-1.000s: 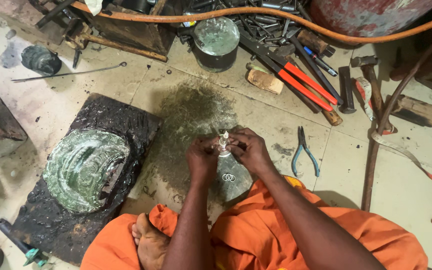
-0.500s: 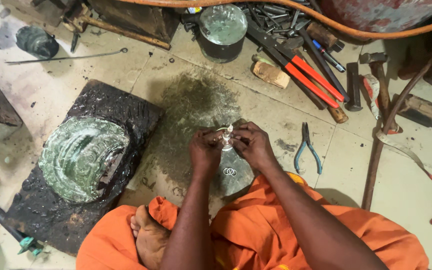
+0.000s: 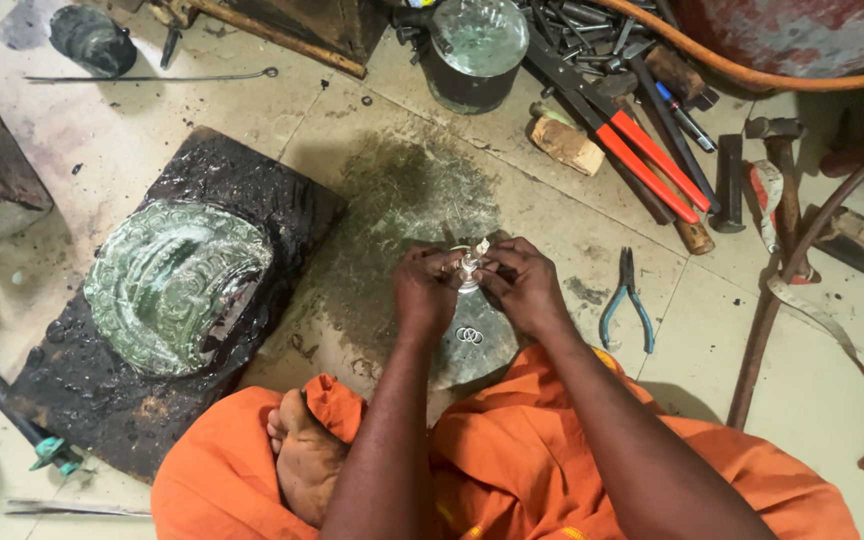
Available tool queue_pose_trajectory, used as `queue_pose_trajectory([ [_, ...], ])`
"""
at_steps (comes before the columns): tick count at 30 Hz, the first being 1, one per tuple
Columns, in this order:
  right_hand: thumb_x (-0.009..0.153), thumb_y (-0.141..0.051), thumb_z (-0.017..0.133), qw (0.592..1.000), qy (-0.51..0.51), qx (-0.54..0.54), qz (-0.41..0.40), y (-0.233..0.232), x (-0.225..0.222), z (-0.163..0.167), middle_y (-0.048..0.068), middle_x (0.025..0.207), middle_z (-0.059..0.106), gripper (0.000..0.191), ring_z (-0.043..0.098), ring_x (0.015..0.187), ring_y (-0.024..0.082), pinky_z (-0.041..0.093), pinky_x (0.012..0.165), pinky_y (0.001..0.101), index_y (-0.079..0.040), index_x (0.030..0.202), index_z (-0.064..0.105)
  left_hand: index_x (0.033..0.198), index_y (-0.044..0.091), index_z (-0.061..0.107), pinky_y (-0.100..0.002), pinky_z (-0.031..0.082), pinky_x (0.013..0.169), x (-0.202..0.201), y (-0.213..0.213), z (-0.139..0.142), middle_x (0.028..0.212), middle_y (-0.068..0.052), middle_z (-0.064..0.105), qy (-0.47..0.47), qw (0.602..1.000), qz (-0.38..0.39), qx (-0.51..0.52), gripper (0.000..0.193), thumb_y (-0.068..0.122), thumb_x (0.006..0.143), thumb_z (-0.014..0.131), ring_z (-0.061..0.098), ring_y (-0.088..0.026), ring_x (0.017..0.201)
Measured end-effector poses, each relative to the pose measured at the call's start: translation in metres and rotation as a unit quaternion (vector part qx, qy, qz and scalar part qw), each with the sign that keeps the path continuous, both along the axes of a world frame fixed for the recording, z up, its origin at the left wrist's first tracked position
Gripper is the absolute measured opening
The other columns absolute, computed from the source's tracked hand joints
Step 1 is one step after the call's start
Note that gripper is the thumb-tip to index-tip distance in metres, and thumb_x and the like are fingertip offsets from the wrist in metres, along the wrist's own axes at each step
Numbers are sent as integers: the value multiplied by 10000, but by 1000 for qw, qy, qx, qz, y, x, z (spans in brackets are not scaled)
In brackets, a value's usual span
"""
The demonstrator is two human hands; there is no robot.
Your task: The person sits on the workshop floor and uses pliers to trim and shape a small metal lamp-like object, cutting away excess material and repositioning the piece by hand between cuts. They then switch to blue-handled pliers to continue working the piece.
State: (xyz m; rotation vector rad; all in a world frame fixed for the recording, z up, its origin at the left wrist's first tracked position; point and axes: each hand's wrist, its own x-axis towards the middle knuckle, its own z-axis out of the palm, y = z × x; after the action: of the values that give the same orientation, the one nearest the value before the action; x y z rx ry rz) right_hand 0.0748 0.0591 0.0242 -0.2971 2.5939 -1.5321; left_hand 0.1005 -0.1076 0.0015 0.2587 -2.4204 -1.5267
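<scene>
The person sits on the tiled floor point(image 3: 832, 400) in loose orange cloth, one bare foot point(image 3: 302, 455) tucked in front. Both hands meet over a small, pale, shiny metal piece point(image 3: 469, 265). The left hand point(image 3: 424, 290) has its grip closed on the piece from the left, fingers pinched round it. The right hand point(image 3: 524, 285) grips it from the right, fingertips curled in. The piece's exact shape is too small to make out, though a thin stem pokes up between the fingers.

Just below the hands lies a rounded, dull grey metal plate point(image 3: 472, 350), with a few small wire rings point(image 3: 469, 335) resting on it. A patch of dark, gritty filings point(image 3: 402, 200) stains the floor above the hands.

To the left sits a rough, glossy black slab point(image 3: 252, 190), pitch-like and wet-looking, carrying a greenish embossed metal sheet point(image 3: 167, 280) with curved, raised ornament. Right of the hands lie blue-handled pliers point(image 3: 627, 300). Further up are long red-handled cutters point(image 3: 642, 150), a wooden block point(image 3: 564, 145), a hammer point(image 3: 784, 180), and a dark round tin point(image 3: 467, 55) with a pale, glassy top. An orange hose point(image 3: 752, 70) curves across the upper right.
</scene>
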Motion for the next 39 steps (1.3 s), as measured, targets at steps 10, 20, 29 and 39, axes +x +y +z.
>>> queue_pose_trajectory([
  [10, 832, -49, 825, 1000, -19, 20, -6, -2, 3, 21, 90, 1080, 671, 388, 712, 936, 153, 585, 840, 261, 7, 1196, 703, 998, 104, 809, -377, 552, 818, 0, 1, 4, 973, -103, 743, -4, 1000, -4, -7, 306, 27, 706, 860, 678, -279, 942],
  [20, 859, 46, 713, 985, -4, 15, -172, 84, -8, 37, 66, 1030, 710, 436, 680, 926, 158, 579, 834, 267, -39, 1286, 690, 1081, 91, 780, -400, 550, 823, 0, -2, -1, 1046, -158, 719, -28, 1000, -10, 0, 404, 3, 693, 848, 680, -320, 949],
  [29, 876, -525, 762, 845, -176, 476, -171, 124, 26, 56, 234, 1002, 760, 535, 712, 983, 382, 577, 884, 480, -15, 1036, 791, 1240, 135, 737, -388, 561, 848, 0, 1, 9, 1056, -138, 758, -81, 996, 12, 46, 539, 18, 719, 810, 714, -317, 879],
  [39, 918, -496, 723, 845, -82, 485, -211, 102, 22, 51, 298, 999, 687, 514, 672, 980, 434, 553, 871, 517, 13, 991, 743, 1166, 94, 761, -402, 576, 849, 4, 4, 21, 1162, -162, 732, 1, 1000, 20, 20, 524, 6, 658, 855, 710, -340, 1011],
])
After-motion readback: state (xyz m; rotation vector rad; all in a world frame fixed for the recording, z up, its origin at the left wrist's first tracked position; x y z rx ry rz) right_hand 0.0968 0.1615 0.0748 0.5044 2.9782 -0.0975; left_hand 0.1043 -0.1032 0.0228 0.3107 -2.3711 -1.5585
